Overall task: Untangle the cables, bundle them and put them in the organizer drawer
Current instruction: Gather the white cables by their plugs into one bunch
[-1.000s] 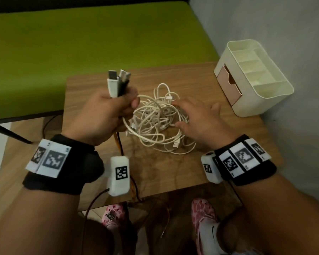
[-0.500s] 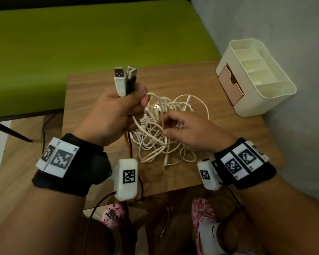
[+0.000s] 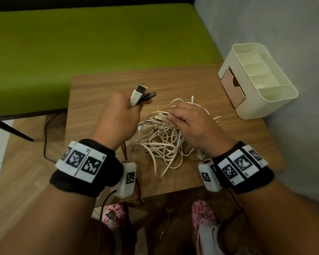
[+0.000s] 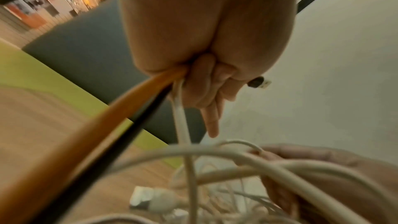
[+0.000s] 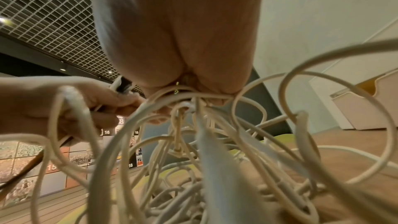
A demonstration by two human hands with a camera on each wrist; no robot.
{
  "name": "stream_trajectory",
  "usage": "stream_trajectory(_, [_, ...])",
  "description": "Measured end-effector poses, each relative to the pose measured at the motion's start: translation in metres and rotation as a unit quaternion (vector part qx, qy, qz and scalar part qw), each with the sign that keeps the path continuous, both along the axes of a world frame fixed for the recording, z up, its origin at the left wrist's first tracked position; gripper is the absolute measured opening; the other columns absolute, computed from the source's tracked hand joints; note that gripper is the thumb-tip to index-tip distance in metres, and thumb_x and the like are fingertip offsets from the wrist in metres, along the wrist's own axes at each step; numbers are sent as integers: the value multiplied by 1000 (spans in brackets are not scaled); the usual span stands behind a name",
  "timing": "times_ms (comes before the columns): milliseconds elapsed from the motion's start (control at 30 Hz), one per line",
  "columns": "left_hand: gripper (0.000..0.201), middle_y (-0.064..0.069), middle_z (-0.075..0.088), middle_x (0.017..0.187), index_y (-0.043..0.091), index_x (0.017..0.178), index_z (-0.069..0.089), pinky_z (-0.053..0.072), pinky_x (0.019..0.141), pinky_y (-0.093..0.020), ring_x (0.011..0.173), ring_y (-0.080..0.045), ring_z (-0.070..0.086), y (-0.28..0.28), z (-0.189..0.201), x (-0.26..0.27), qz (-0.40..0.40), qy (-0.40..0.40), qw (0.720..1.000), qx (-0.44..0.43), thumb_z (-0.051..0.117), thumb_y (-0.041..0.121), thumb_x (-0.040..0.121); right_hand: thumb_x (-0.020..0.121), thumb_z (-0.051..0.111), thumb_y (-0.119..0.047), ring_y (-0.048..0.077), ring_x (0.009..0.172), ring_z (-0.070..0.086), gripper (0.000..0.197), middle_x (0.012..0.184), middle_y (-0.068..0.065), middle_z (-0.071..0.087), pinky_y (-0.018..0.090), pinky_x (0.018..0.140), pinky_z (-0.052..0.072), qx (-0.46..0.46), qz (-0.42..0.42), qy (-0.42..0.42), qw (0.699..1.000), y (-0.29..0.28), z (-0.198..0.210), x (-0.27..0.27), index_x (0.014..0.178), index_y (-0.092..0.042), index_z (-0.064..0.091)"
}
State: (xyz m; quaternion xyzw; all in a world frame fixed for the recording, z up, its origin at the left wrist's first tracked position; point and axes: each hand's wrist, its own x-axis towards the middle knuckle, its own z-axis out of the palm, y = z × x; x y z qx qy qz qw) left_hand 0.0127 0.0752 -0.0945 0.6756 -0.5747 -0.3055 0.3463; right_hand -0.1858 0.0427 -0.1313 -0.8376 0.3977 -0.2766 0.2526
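Note:
A tangle of white cables (image 3: 162, 138) lies on the small wooden table (image 3: 103, 85), partly lifted. My left hand (image 3: 122, 116) grips several cable ends, and their USB plugs (image 3: 139, 93) stick up from the fist. An orange cable (image 4: 103, 125), a black cable (image 4: 120, 147) and a white one run down from that fist (image 4: 202, 81). My right hand (image 3: 184, 120) pinches white strands (image 5: 193, 98) at the top of the tangle and holds them up. The cream organizer (image 3: 276, 96) with its pink drawer (image 3: 233, 89) stands at the table's far right.
A green bench (image 3: 92, 45) runs behind the table. A grey wall (image 3: 284, 34) stands close on the right, right behind the organizer. Below the table's near edge are feet in pink shoes (image 3: 204, 219) and dark cords hanging from the wrist cameras.
My right hand left the table, closed on white strands and raised part of the tangle. My left hand tilted the held plugs to the right.

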Motion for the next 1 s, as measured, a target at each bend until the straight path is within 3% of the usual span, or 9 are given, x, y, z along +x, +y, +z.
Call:
stream_trajectory(67, [25, 6, 71, 79, 32, 86, 70, 44, 64, -30, 65, -4, 61, 3, -1, -12, -62, 7, 998, -6, 57, 13, 97, 98, 54, -26, 8, 75, 49, 27, 83, -8, 52, 19, 66, 38, -4, -7, 5, 1000, 1, 2, 0, 109, -11, 73])
stream_trajectory(167, [21, 12, 60, 62, 22, 76, 66, 34, 48, -13, 51, 5, 52, 2, -1, -21, -127, -43, 991, 26, 60, 14, 95, 97, 54, -25, 11, 74, 51, 23, 83, -4, 57, 24, 64, 38, -12, -9, 9, 1000, 3, 9, 1, 97, -9, 71])
stream_trajectory(267, [28, 15, 53, 49, 22, 68, 59, 30, 44, -14, 44, 1, 45, 4, 1, -19, -140, -47, 989, -4, 60, 14, 95, 97, 57, -29, 7, 71, 49, 22, 77, -10, 54, 23, 64, 37, -16, -3, 0, 1000, 5, 14, 2, 89, -10, 65])
stream_trajectory(333, [28, 14, 50, 49, 20, 70, 58, 28, 43, -18, 40, -2, 37, 7, 5, -16, -124, 94, 988, -18, 56, 18, 97, 96, 57, -39, 4, 83, 45, 19, 83, -18, 49, 29, 78, 35, -8, -1, 96, 995, 2, 11, 1, 92, -21, 63])
stream_trajectory(400, [29, 11, 46, 55, 20, 73, 54, 22, 39, -19, 39, -4, 29, 7, 16, -10, -73, 348, 935, -18, 46, 16, 100, 94, 53, -50, 8, 106, 40, 21, 101, -20, 49, 38, 89, 25, 11, -15, 259, 966, 0, 7, -4, 101, -33, 60])
stream_trajectory(467, [36, 6, 41, 60, 22, 70, 55, 15, 39, -18, 40, -4, 24, 5, 24, 4, -44, 463, 885, -31, 41, 16, 102, 93, 52, -55, 13, 123, 34, 23, 111, -22, 45, 42, 91, 22, 42, -30, 322, 945, -2, 3, -10, 108, -38, 58])
stream_trajectory(667, [31, 5, 41, 52, 23, 66, 59, 24, 47, -27, 45, -13, 32, 9, 8, 9, -43, 198, 979, 20, 53, 28, 96, 91, 64, -27, 4, 107, 54, 21, 108, -21, 56, 37, 95, 40, 129, -55, 82, 987, 2, 28, -15, 111, -32, 62])
stream_trajectory(800, [30, 8, 35, 49, 20, 67, 59, 20, 45, -25, 43, -11, 27, 9, 9, -10, -75, 219, 972, 51, 53, 31, 94, 89, 67, -16, -3, 81, 55, 28, 99, -16, 60, 10, 67, 42, 118, -42, -43, 991, 21, 59, -13, 115, -23, 64])
stream_trajectory(1000, [30, -9, 47, 61, 8, 79, 59, 22, 39, -19, 38, -6, 28, 32, 21, -36, -137, 298, 944, 45, 49, 24, 102, 93, 67, -26, 13, 64, 56, 13, 73, -2, 65, 27, 55, 41, 54, -59, 0, 997, 53, 66, -25, 96, -15, 74])
